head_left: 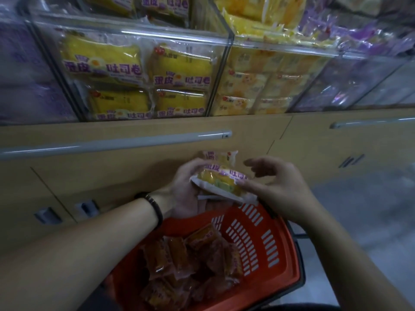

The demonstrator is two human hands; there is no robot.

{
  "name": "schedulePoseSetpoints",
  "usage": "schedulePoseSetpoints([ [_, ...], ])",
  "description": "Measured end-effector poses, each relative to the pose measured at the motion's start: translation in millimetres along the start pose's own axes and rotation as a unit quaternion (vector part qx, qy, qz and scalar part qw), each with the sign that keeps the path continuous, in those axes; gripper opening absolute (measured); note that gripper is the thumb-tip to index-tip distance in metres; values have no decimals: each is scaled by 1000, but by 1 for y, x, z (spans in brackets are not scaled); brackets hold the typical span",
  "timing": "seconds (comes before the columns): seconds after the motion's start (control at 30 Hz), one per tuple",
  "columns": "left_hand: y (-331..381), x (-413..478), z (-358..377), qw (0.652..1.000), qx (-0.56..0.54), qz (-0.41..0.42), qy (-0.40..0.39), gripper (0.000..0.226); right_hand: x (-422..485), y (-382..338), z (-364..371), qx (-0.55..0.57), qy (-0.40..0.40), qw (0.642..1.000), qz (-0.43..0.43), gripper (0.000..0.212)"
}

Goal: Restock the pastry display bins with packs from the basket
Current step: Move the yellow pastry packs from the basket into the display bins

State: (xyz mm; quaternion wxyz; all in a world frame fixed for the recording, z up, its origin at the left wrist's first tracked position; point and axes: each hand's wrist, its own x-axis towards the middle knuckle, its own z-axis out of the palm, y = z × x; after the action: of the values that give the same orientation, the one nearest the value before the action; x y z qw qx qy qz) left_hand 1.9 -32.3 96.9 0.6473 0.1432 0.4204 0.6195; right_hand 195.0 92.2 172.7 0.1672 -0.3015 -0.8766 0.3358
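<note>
The clear rectangular display bins [157,35] are hard, glossy transparent plastic. The yellow pastry packs with purple print [221,179] are wrapped in shiny, crinkled plastic film. The red slotted shopping basket [265,243] is smooth moulded plastic. The tan cabinet front [134,173] looks like matt wood laminate; its long grey bar handle [112,143] has a smooth, dull sheen.

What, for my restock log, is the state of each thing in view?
left hand: grips stacked packs
stacked packs: held above basket, not yet binned
right hand: fingers loose, thumb on the packs
basket: holds more packs
display bins: well stocked
cabinet doors: shut
</note>
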Motion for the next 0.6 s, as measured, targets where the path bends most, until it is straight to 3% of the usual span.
schedulePoseSetpoints([
  [0.1, 2, -9, 1, 1000, 18, 10, 6, 48, -2, 2, -3, 89, -88, 990, 60, 81],
  [0.2, 8, -21, 10, 999, 53, -1, -5, 33, -8, -5, -6, 143, -153, 977, 48, 72],
  [0.27, 12, -33, 15, 996, 87, -4, -11, 42, -14, -10, -6, 102, -160, 982, 22, 65],
  [0.37, 15, -45, 19, 992, 123, 28, 2, 75, -23, -17, -6, 78, -154, 985, 7, 57],
  [0.47, 17, -47, 25, 988, 137, 54, 40, 65, -30, -21, -11, 60, -119, 991, -1, 37],
  [0.6, 29, -58, 37, 969, 222, 81, 68, 47, -34, -14, -19, 71, -32, 997, -10, 25],
])
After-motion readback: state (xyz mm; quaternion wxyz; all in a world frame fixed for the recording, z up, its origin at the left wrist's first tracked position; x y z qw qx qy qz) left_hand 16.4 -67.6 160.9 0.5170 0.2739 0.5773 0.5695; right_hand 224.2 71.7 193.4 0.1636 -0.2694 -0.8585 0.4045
